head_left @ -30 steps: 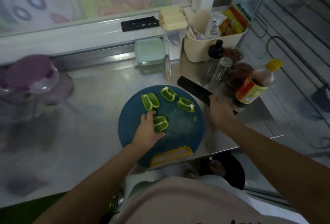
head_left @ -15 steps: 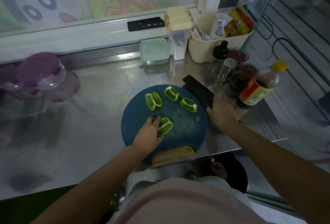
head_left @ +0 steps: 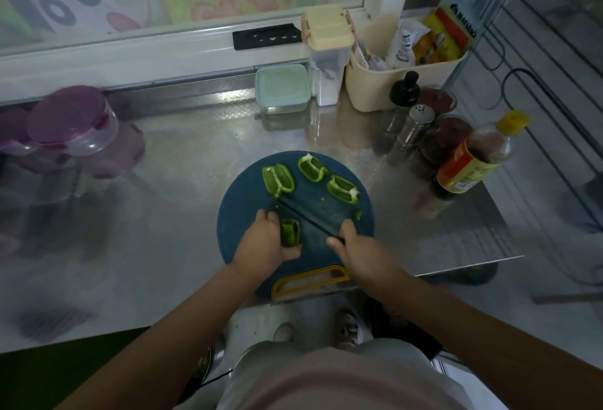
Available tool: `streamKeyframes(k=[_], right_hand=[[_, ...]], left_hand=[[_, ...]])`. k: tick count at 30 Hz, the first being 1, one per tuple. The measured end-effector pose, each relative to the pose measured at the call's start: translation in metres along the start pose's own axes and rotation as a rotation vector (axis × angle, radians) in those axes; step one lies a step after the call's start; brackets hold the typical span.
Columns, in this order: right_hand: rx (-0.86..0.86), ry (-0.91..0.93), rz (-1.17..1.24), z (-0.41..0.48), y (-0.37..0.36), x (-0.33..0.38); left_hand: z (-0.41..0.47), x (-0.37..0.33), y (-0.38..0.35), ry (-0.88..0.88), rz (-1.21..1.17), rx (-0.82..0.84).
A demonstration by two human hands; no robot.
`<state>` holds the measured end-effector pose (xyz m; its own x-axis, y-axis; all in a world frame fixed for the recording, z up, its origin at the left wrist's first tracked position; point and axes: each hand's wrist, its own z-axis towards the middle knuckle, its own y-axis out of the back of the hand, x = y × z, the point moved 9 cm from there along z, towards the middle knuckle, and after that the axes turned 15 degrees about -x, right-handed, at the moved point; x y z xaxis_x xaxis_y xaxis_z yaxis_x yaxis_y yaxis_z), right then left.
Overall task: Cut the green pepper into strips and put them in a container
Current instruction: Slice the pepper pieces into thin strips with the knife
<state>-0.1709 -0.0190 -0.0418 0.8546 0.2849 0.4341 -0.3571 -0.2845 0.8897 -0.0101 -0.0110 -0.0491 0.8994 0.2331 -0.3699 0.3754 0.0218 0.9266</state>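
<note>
A round dark blue cutting board with a yellow handle lies on the steel counter. Three green pepper pieces lie on its far half. My left hand holds a fourth pepper piece against the board's near half, fingers curled round it. My right hand grips the handle of a dark knife. Its blade lies edge-on across the board, just right of the held piece and pointing up-left.
At the back stand a mint-lidded container, a cream-lidded box and a beige basket of packets. Shakers, jars and a sauce bottle crowd the right. Purple-lidded tubs sit at the left. The counter edge runs close to my body.
My right hand has brought the knife from the board's right rim onto the board, beside the held piece. My left hand has turned the piece upright under its fingers.
</note>
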Motion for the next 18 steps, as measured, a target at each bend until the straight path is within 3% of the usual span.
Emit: streamKeyframes(k=[18], right_hand=[[0.015, 0.140, -0.007, 0.000, -0.016, 0.008]], left_hand=[[-0.005, 0.011, -0.004, 0.091, -0.141, -0.041]])
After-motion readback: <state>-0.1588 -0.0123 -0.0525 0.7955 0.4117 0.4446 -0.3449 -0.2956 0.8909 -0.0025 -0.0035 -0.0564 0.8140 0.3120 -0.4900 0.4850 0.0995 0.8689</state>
